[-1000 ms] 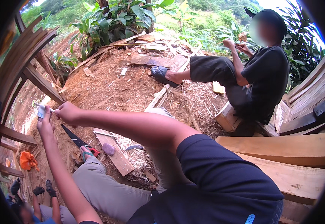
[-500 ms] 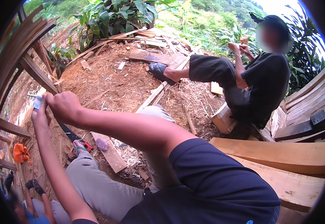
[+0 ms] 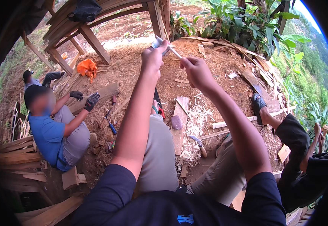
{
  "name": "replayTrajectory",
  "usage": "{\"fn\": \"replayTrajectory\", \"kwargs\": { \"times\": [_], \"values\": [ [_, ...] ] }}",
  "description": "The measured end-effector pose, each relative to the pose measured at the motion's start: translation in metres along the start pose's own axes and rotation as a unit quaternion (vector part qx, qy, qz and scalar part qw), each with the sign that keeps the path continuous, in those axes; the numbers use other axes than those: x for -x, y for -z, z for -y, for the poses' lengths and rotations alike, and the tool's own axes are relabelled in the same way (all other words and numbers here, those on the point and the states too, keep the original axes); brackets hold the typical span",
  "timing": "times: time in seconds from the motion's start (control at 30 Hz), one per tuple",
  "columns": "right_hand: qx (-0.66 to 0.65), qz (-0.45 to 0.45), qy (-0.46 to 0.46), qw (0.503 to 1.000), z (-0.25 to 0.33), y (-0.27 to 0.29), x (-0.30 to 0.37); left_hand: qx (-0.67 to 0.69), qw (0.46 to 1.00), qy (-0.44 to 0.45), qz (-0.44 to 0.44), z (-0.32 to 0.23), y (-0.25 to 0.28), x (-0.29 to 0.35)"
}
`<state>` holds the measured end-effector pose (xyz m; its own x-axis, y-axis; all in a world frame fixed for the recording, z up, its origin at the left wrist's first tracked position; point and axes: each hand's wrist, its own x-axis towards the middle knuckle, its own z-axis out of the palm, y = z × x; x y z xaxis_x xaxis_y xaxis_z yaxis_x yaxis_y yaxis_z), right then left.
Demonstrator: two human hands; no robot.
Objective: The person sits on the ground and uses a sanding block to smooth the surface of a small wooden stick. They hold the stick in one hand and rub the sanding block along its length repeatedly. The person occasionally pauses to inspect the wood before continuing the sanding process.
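Both my arms are stretched out ahead, hands close together at chest height. My left hand [image 3: 153, 58] is closed on a folded, pale bluish sheet [image 3: 157, 42], pinched around a thin wooden stick [image 3: 175, 53]. My right hand [image 3: 198, 73] grips the near end of that stick between thumb and fingers. The stick slants up and away to the left, its far part sticking out beyond the sheet. What the sheet's inner side looks like is hidden.
Between my legs lie a flat board [image 3: 181, 113], a purplish stone [image 3: 176, 122], a curved knife [image 3: 198, 144] and wood shavings. A gloved person [image 3: 47, 128] sits at the left; another person [image 3: 303, 150] sits at the right. An orange cloth [image 3: 87, 68] lies near a timber frame [image 3: 96, 45].
My view has turned left, bringing the gloved person fully in. My hands still hold the sheet and stick; the right hand is now farther from the left, down along the stick.
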<state>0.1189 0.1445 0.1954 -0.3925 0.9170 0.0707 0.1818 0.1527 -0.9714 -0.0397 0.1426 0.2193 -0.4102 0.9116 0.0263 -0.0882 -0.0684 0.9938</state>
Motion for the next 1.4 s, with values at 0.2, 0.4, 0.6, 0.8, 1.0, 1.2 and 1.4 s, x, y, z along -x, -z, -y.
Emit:
{"fn": "replayTrajectory", "kwargs": {
  "times": [0.2, 0.4, 0.6, 0.8, 1.0, 1.2, 1.4],
  "values": [
    [0.334, -0.134, 0.180, 0.915, 0.003, -0.010, 0.017, -0.109, 0.993, 0.013, 0.046, 0.005, 0.001, 0.016],
    [0.051, -0.017, 0.067, 0.996, 0.007, -0.005, 0.003, -0.006, 0.999, -0.024, -0.043, -0.010, 0.017, -0.011],
    [-0.300, 0.182, -0.154, 0.924, 0.035, 0.049, -0.023, -0.077, 0.994, -0.016, 0.075, -0.039, -0.008, -0.008],
    [0.390, -0.167, 0.277, 0.862, 0.033, 0.031, -0.028, -0.004, 0.997, -0.068, -0.039, -0.053, -0.038, -0.020],
    [0.421, -0.151, 0.242, 0.861, -0.005, 0.030, -0.031, -0.066, 0.996, -0.053, 0.005, -0.004, -0.046, -0.021],
    [-0.180, 0.094, -0.032, 0.979, -0.007, 0.035, -0.043, -0.034, 0.998, -0.042, -0.032, 0.000, -0.023, -0.047],
    [-0.059, 0.036, 0.017, 0.997, -0.006, 0.046, -0.045, -0.048, 0.998, -0.035, 0.018, -0.007, -0.041, -0.035]
  ]
}}
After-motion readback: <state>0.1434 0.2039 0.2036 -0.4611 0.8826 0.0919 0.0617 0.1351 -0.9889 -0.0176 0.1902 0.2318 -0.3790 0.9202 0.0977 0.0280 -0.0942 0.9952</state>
